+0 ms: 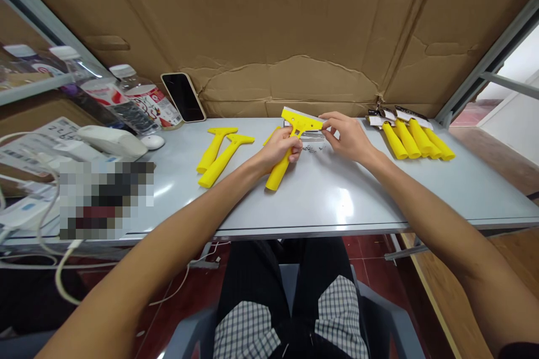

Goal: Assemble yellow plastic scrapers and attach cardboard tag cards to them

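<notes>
My left hand (278,148) grips the handle of a yellow plastic scraper (297,122), whose lower handle sticks out below my fist. A thin metal blade (302,113) lies along the scraper's wide head. My right hand (347,137) pinches the head's right end with its fingertips. Just below the head are a small stack of metal blades (310,134) and several tiny screws (310,148). Two more yellow scrapers (214,149) (225,161) lie to the left. Several yellow handles in packaging (415,137) lie to the right.
The grey table (337,202) has its front edge close to my lap. Behind it stands a cardboard sheet (286,28). At the back left are a phone (183,97), plastic bottles (145,100), a white mouse (152,142) and a white device with cables (113,142).
</notes>
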A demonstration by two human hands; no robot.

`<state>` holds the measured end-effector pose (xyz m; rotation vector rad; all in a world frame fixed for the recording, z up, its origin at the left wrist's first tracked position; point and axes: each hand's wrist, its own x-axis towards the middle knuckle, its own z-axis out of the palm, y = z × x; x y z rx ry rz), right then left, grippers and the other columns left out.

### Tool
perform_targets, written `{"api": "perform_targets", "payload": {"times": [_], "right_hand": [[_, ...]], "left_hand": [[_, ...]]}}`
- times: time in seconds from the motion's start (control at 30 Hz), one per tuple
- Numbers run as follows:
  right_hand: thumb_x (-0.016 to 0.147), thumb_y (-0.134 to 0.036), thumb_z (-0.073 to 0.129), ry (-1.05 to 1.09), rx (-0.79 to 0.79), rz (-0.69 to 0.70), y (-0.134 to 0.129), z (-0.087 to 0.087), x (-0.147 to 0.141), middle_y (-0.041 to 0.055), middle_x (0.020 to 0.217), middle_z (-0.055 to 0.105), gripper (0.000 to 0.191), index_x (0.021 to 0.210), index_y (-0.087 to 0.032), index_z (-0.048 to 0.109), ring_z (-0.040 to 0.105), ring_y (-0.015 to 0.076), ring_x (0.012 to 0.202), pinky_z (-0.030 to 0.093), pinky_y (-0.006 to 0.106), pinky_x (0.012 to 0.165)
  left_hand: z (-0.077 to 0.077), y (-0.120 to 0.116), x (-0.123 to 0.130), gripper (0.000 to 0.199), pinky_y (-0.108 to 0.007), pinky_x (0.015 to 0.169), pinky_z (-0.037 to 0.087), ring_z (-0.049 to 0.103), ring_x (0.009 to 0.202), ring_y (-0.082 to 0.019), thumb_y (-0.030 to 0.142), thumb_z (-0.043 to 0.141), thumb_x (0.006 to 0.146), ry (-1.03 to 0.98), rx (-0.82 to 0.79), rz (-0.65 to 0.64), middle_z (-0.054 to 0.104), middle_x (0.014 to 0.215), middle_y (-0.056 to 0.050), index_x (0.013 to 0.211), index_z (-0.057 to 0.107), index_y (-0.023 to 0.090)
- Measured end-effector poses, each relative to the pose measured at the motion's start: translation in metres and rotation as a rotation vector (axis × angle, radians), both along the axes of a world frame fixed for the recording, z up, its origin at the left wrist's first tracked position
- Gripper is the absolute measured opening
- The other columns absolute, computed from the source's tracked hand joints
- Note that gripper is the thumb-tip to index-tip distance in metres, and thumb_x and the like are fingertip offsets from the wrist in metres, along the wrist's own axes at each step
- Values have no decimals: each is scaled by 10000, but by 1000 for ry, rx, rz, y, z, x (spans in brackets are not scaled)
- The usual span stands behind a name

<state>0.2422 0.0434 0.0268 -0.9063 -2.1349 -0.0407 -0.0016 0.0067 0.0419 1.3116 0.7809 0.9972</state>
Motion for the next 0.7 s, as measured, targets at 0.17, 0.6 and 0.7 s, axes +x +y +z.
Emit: {"api": "perform_targets", "payload": {"times": [0.17, 0.6, 0.7], "right_hand": [[1008, -182, 614, -11, 27, 11, -2, -1, -2, 134, 1418, 796, 134, 974, -217, 739, 733, 215, 742, 595, 440, 834], [1003, -165, 628, 53, 9, -7, 2, -1, 3, 139, 1353, 726, 113, 998, -207, 733, 684, 181, 703, 572, 423, 748], [1012, -170, 636, 34, 35, -22, 1, 0, 3, 133, 1328, 713, 96, 985, -211, 718, 666, 177, 704, 572, 434, 771]], "left_hand": [[3, -1, -1, 286, -199, 424, 337, 427, 414, -54, 219, 734, 638, -10, 6, -5, 476, 564, 84, 771, 481, 226], [4, -3, -1, 289, -195, 443, 343, 432, 435, -54, 206, 742, 667, 4, 16, -5, 473, 582, 80, 779, 477, 226], [4, -3, -1, 269, -197, 441, 337, 427, 426, -55, 200, 727, 669, 12, 13, -16, 474, 577, 73, 771, 480, 224]]}}
